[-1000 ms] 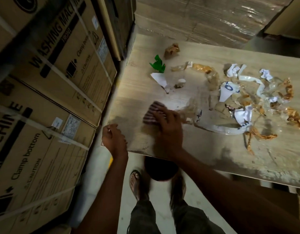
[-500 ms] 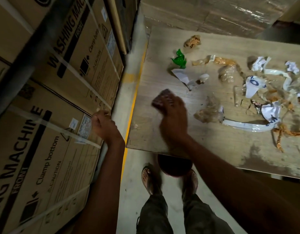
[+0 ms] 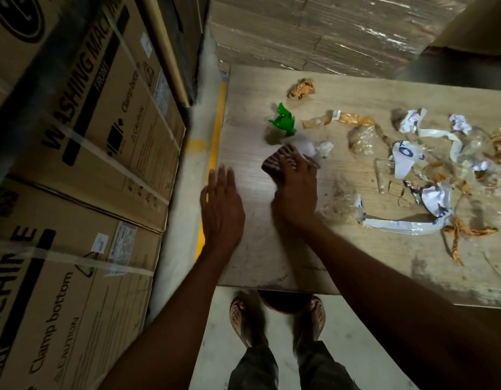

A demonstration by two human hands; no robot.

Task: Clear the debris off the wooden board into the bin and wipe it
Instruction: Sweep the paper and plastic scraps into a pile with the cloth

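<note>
A pale wooden board [image 3: 257,249] lies in front of me. My right hand [image 3: 295,190] presses a dark striped cloth [image 3: 277,161] flat on the board's left part, beside a white paper scrap [image 3: 307,147]. My left hand [image 3: 221,206] rests flat and open at the board's left edge. Debris covers the right half: a green wrapper [image 3: 283,121], brown crumpled plastic [image 3: 301,88], clear plastic film [image 3: 339,202], white torn paper [image 3: 404,153] and a white strip [image 3: 395,225]. A dark round bin [image 3: 283,302] shows under the board's near edge, between my feet.
Tall cardboard washing-machine boxes [image 3: 83,170] stand close on the left. Wrapped stacked cardboard [image 3: 314,32] sits behind the board. A yellow floor line [image 3: 212,153] runs along the narrow gap beside the board.
My left hand has left the boxes and come down open onto the board's left edge. My right hand has pushed the cloth farther up the board, toward the white scrap.
</note>
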